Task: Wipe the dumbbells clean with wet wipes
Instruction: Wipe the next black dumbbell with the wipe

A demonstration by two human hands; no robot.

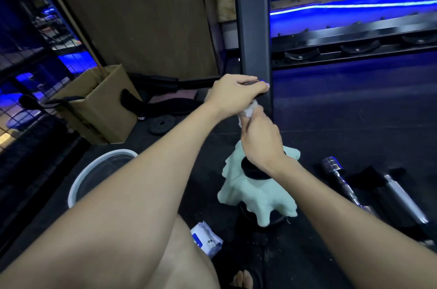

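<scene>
Here right hand (259,140) grips white wipe (248,111).

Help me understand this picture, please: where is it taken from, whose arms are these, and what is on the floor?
There is no machine here. The single picture comes from a camera worn on a person's head, looking down at their own bare arms in a gym. The left hand holds the top end of a dark dumbbell stood upright on the floor. The right hand grips a white wet wipe around its handle, just below the left hand. A pale green cloth lies under the dumbbell's lower end. Nearby on the dark floor are a pack of wipes, a white-rimmed basin, a cardboard box and two chrome bars to the right.
</scene>
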